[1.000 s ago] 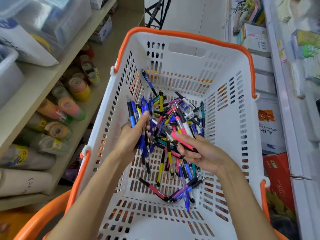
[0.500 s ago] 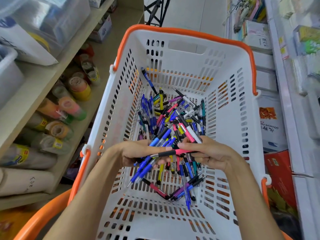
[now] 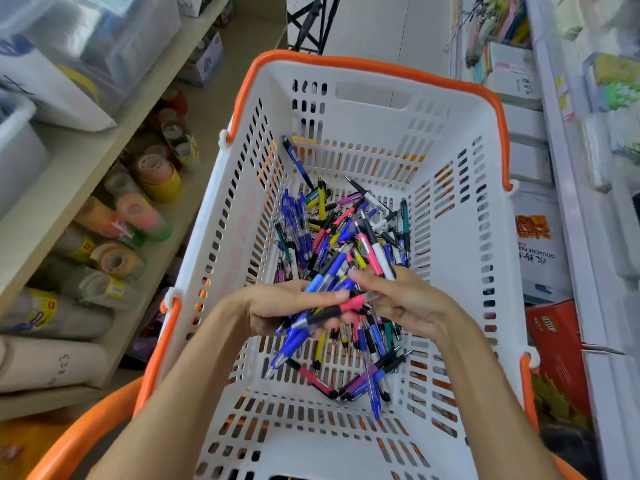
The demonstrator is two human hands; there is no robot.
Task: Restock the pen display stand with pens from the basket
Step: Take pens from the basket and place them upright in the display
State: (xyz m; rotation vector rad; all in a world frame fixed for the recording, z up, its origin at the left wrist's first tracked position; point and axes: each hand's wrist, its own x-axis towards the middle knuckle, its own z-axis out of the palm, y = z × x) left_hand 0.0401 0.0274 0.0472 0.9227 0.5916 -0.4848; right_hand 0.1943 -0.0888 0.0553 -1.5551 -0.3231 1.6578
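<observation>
Both hands down in the white basket (image 3: 460, 140), gathering pens

The left hand (image 3: 277, 306) curls around a bunch of blue pens (image 3: 301, 336); the right hand (image 3: 405, 299) pinches a pink-and-black pen (image 3: 341, 308) across them, over the loose pile (image 3: 346, 233) on the basket floor

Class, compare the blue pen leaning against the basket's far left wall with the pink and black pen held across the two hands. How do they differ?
The blue pen leans alone on the basket wall; the pink and black pen lies nearly level. The blue pen is untouched; the pink and black pen is pinched between the left hand and right hand. Both are slim click pens.
</observation>
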